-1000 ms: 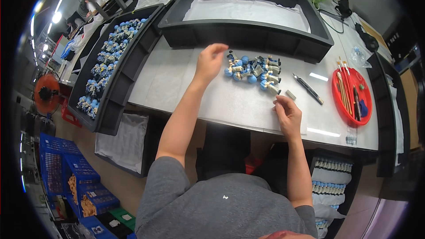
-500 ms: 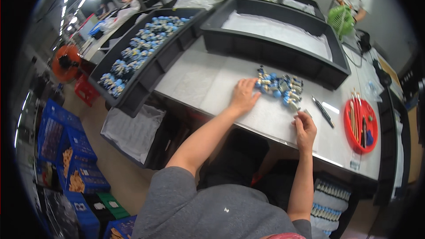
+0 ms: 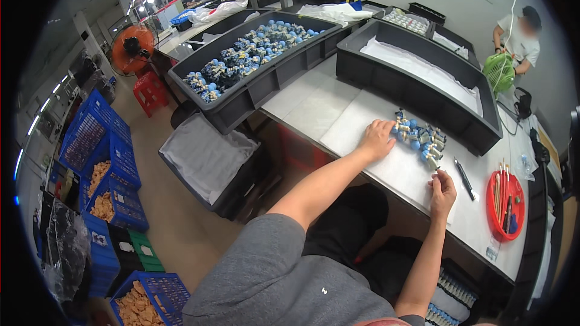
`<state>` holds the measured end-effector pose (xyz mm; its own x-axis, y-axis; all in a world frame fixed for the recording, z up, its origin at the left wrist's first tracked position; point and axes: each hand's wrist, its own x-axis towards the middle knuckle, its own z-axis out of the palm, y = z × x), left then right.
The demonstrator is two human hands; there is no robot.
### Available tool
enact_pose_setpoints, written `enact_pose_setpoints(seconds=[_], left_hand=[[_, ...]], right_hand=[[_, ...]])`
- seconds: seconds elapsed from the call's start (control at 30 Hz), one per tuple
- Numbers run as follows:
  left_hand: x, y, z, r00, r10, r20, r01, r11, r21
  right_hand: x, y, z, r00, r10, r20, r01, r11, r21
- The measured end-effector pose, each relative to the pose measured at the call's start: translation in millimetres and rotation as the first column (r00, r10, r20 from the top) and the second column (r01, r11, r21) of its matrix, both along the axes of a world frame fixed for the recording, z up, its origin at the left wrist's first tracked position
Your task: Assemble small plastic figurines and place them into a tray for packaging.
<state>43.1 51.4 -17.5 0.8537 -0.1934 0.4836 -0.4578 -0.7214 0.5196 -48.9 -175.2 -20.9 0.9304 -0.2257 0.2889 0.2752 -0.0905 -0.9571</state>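
On the white table before me lies a cluster of small blue, cream and dark figurines (image 3: 426, 139). My left hand (image 3: 378, 139) rests at the cluster's left side, fingers stretched out and thumb apart, its fingertips beside the nearest figurines. At the near end of the cluster, my right hand (image 3: 443, 194) is closed in a pinch, thumb against forefinger, close to the lowest figurine. What the pinch holds, if anything, is too small to make out. To the right of the figurines lies a black pen-like tool (image 3: 464, 179).
A dark bin (image 3: 417, 84) lined with white stands behind the figurines. Another bin (image 3: 254, 98), full of similar figurines, is at the left. A red tray (image 3: 491, 220) holds brushes. Blue crates (image 3: 124, 202) and an orange fan (image 3: 133, 48) stand farther left. A co-worker (image 3: 522, 42) holds a green basket.
The view has swung left, so the table and bins sit farther right in it. Both hands keep about the same places by the figurines.
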Motion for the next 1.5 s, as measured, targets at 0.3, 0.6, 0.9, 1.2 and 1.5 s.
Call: enact_pose_setpoints(seconds=[0.3, 0.6, 0.9, 1.2, 1.5], left_hand=[[-0.7, 2.0, -7.0, 0.999, 0.027, -0.025, -0.027, 0.999, -0.036], [8.6, 1.2, -8.8, 1.000, 0.028, -0.001, -0.028, 0.998, -0.065], [5.7, 0.2, -15.5, 0.999, 0.032, 0.035, -0.029, 0.997, -0.074], [6.2, 1.8, -9.5, 1.000, 0.012, -0.016, -0.013, 0.997, -0.079], [6.0, 0.3, -10.1, 0.999, 0.032, -0.018, -0.032, 0.999, -0.040]], right_hand=[[-6.2, 0.7, -3.9, 1.000, -0.015, -0.014, 0.015, 1.000, 0.000], [3.6, -0.4, -7.2, 1.000, -0.013, 0.007, 0.013, 0.999, -0.041], [-0.9, -0.3, -9.0, 0.999, -0.040, 0.004, 0.040, 0.997, -0.063], [0.7, 1.4, -4.0, 1.000, -0.031, 0.005, 0.031, 0.993, -0.110], [0.6, -1.9, -7.6, 1.000, -0.026, 0.004, 0.026, 0.995, -0.099]])
